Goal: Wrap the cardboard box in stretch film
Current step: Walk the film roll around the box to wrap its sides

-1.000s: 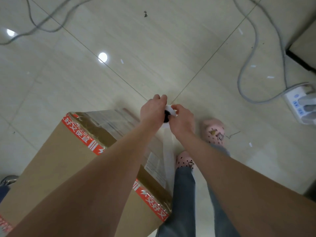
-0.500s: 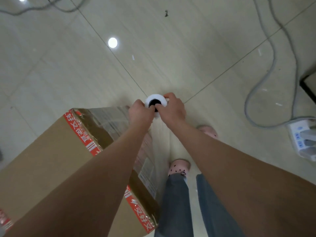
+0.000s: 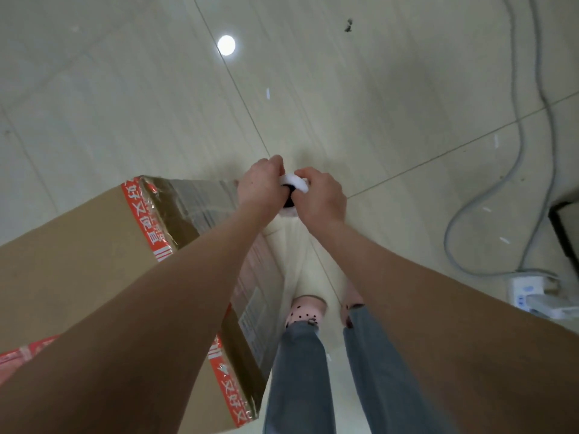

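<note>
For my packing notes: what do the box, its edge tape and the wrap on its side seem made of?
Box: cardboard, matte brown. Edge tape: likely plastic, glossy red with glints. Wrap: thin clear plastic film, shiny wrinkles over the cardboard.

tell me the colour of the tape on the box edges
Red tape with white characters; head view.

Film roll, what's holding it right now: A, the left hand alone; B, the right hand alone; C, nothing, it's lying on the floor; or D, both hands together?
D: the left hand and right hand both grip the film roll, held up beside the box.
</note>
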The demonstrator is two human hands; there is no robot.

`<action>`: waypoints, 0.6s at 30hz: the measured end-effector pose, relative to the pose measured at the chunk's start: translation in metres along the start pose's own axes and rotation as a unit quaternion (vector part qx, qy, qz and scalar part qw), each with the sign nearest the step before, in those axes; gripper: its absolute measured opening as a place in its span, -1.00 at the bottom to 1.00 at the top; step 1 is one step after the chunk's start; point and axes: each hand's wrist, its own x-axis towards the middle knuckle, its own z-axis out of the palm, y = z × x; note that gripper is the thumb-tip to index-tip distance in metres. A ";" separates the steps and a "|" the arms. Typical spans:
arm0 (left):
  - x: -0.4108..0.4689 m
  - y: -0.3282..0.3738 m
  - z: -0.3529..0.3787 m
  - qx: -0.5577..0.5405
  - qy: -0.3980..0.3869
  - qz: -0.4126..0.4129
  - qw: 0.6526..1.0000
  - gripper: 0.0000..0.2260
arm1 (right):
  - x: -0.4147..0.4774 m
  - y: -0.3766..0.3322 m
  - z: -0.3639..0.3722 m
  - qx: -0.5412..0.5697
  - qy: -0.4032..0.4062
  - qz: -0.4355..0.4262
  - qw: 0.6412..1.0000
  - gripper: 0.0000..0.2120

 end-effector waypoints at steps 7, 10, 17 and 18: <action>0.012 -0.030 -0.007 -0.248 0.077 -0.202 0.945 -0.86 | 0.022 -0.034 0.010 0.031 -0.012 -0.010 0.999 -0.68; 0.019 -0.038 -0.015 -0.290 0.066 -0.233 0.926 -0.84 | 0.032 -0.051 0.014 0.036 -0.017 -0.016 0.999 -0.72; 0.028 -0.027 -0.025 -0.144 0.057 -0.118 0.981 -0.73 | 0.042 -0.061 0.003 0.029 -0.037 -0.004 0.999 -0.74; 0.027 -0.025 -0.026 -0.102 0.063 -0.077 0.990 -0.71 | 0.042 -0.062 0.002 0.026 -0.038 -0.006 0.999 -0.76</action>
